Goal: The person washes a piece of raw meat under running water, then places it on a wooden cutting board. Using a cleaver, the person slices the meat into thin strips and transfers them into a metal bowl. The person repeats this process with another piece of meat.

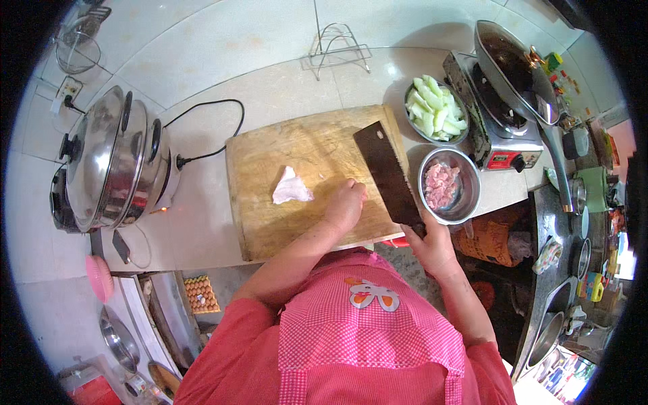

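My right hand (432,245) grips the handle of a dark-bladed cleaver (387,174). Its broad blade slants up and to the left, over the right side of a wooden cutting board (263,230). Above that same board, my left hand (347,205) has its fingers curled in; whether anything is inside them is hidden. A pale pink piece of raw meat (292,187) lies on the wood to the left of this hand, apart from it. Just right of the cleaver stands a metal bowl (468,190) with cut raw meat (440,185) in it.
Behind the metal bowl, another bowl holds pale green vegetable pieces (436,109). A gas stove (511,144) and a tilted wok (506,66) stand at right. On the left is a lidded electric pot (114,162) with a black cord (240,111). A wire rack (339,50) stands by the wall.
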Available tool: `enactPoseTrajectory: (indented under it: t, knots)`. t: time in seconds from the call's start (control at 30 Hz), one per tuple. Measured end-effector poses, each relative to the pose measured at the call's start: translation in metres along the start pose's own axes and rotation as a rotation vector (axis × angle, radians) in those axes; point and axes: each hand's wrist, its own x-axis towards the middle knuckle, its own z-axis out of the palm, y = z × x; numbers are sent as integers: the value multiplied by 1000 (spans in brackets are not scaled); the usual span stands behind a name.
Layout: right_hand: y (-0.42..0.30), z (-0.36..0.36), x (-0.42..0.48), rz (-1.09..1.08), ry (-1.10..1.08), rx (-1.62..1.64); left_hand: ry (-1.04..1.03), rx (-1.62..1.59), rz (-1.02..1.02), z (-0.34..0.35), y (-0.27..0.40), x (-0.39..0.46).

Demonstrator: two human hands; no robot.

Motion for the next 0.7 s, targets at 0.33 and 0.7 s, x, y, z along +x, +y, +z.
enactPoseTrajectory:
  t: [0.33, 0.7]
  knots:
    - [-15, -56, -19, 176, 345, 377, -228, -1069, 25, 53, 92, 68]
    - [3, -9, -17, 147, -22, 114, 435, 362, -271, -116, -40, -23]
